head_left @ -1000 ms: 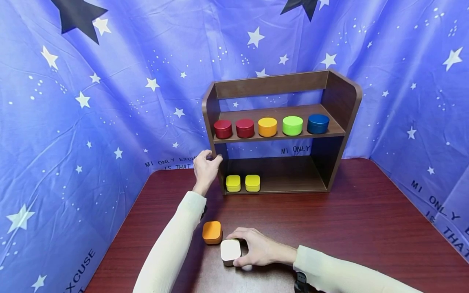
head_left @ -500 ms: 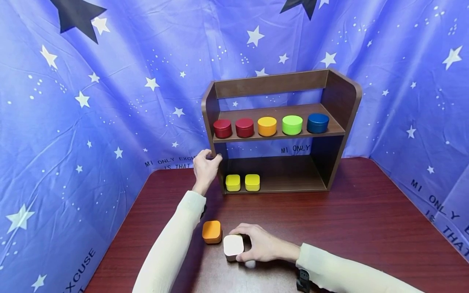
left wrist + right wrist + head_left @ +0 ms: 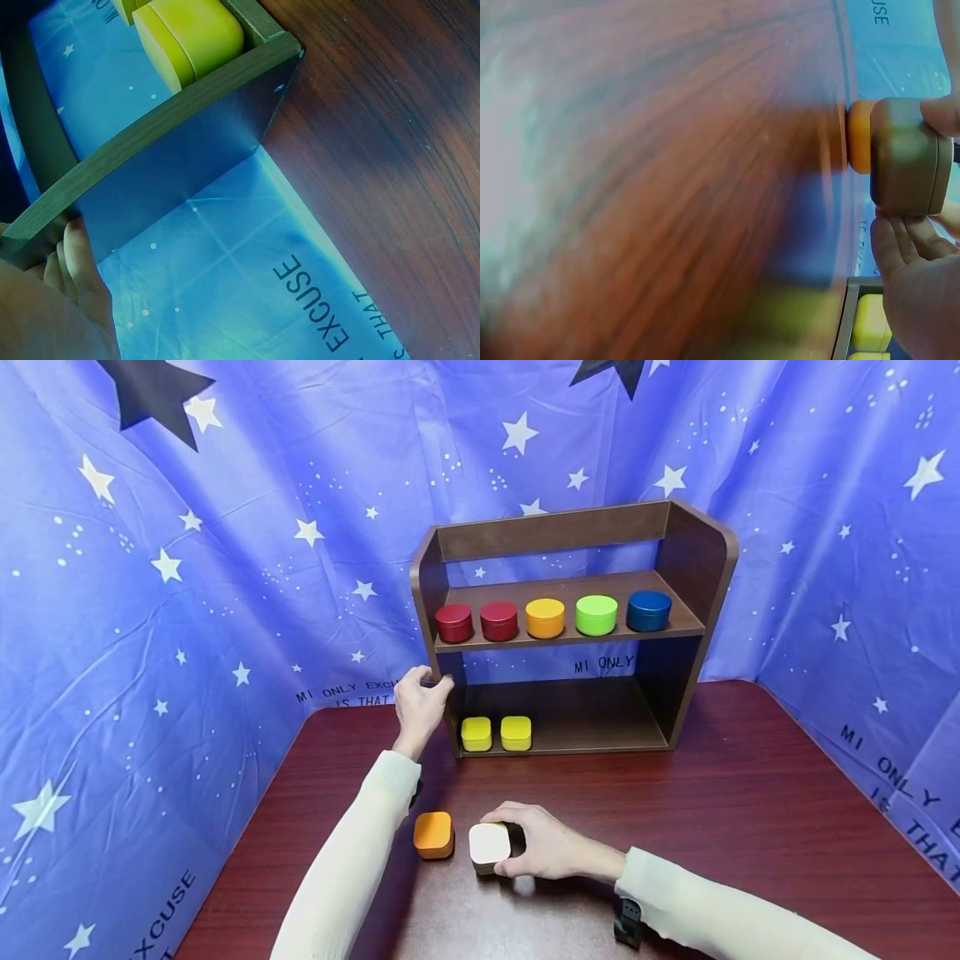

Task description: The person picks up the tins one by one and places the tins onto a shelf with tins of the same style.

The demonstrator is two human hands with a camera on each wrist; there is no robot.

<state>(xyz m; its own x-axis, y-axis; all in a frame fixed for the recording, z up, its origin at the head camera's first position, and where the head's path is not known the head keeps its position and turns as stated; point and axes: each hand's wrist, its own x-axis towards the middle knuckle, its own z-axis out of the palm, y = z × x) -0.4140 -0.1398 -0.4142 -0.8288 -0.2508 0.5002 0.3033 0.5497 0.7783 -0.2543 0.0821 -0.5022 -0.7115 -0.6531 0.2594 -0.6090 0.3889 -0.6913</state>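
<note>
My left hand (image 3: 422,706) grips the left side panel of a dark brown two-tier shelf (image 3: 558,642), its fingers and thumb around the panel's front edge. The left wrist view has the fingers (image 3: 81,259) against the panel's outer face. In my right hand (image 3: 543,843) is a small rounded-square tin (image 3: 490,845), pinched between thumb and fingers. Its top glares white in the head view, while its side looks brownish gold in the right wrist view (image 3: 907,157). Left of it on the table lies an orange rounded-square tin (image 3: 433,835).
Two yellow square tins (image 3: 496,734) stand at the left of the lower shelf. Along the upper shelf runs a row of round tins: two red, then orange, lime green (image 3: 597,616) and blue (image 3: 649,612). A starry blue curtain (image 3: 247,568) encloses the reddish wooden table (image 3: 720,827).
My right hand has carried the square tin a short way right and toward the shelf, away from the orange tin. The left hand has stayed on the shelf panel.
</note>
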